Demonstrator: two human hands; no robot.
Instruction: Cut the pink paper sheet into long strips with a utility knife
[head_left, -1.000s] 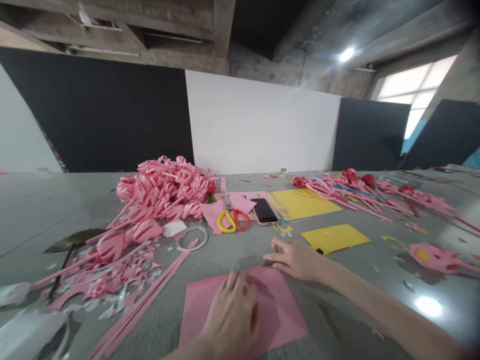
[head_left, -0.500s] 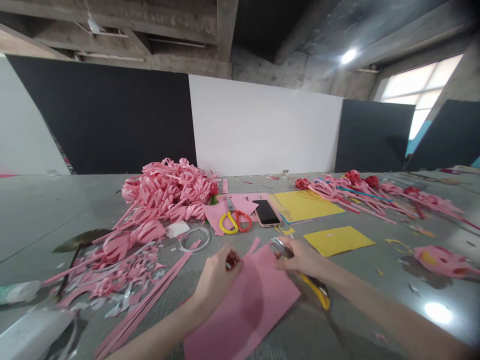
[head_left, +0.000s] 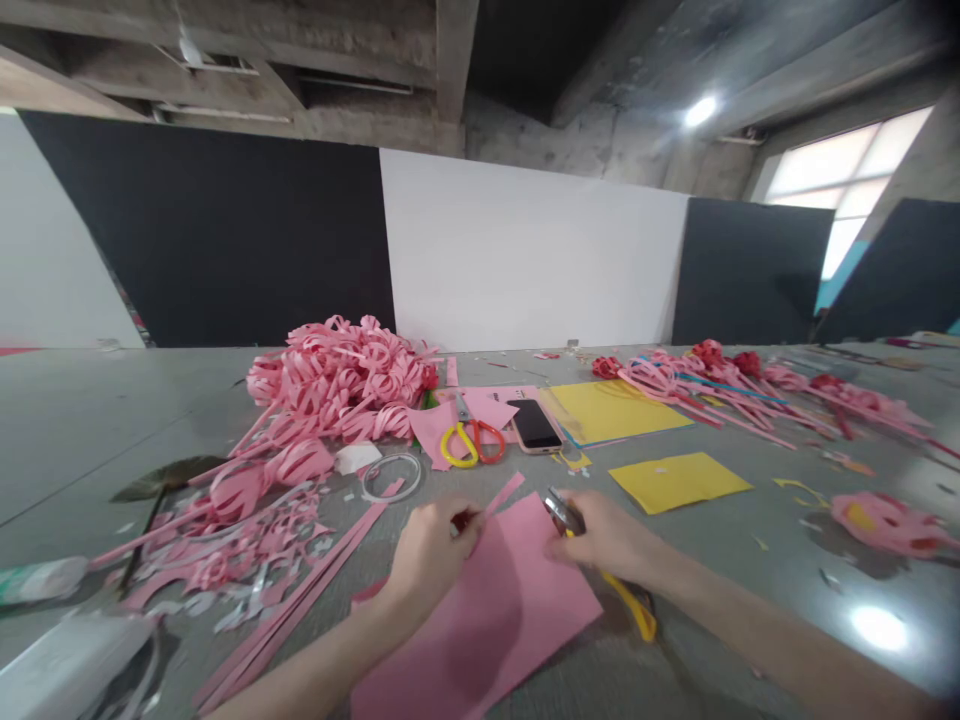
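Observation:
My left hand is closed, pinching a narrow pink paper strip whose free end sticks up to the right. Below it lies a larger pink paper sheet, partly covered by the hand and forearm. My right hand is wrapped round yellow-handled pliers, their metal head pointing up and left by the sheet's top corner. One yellow handle shows under the wrist. The fingertips of this hand are at the sheet's right edge; whether they press on it I cannot tell.
Beyond my hands lie scissors with yellow and red handles, a phone, a tape roll and yellow sheets. Curled pink paper is heaped back left, with scraps nearer. Pink paper flowers lie right.
The pink strip and the sheet have moved a little apart at the top, with the sheet shifting slightly down and left. The pliers' head has tilted slightly and stays in my right hand.

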